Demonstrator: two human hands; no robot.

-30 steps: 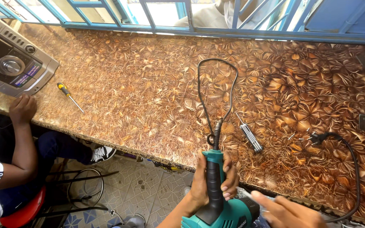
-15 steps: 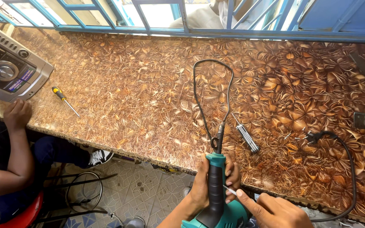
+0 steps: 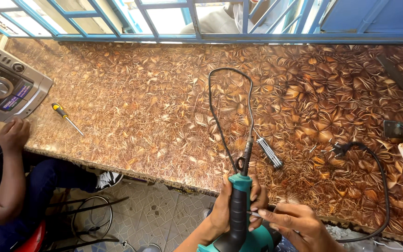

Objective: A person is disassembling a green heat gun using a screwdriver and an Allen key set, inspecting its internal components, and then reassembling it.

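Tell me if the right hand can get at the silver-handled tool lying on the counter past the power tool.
Probably yes. The right hand is at the green power tool's handle, and the silver-handled tool lies on the counter just beyond, with only the black cord nearby, nothing covering it.

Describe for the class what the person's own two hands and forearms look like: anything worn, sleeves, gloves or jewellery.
Both are bare. The left hand and right hand wear no gloves, and no rings or watch show. No sleeve covers the visible left forearm; the right forearm is mostly out of frame.
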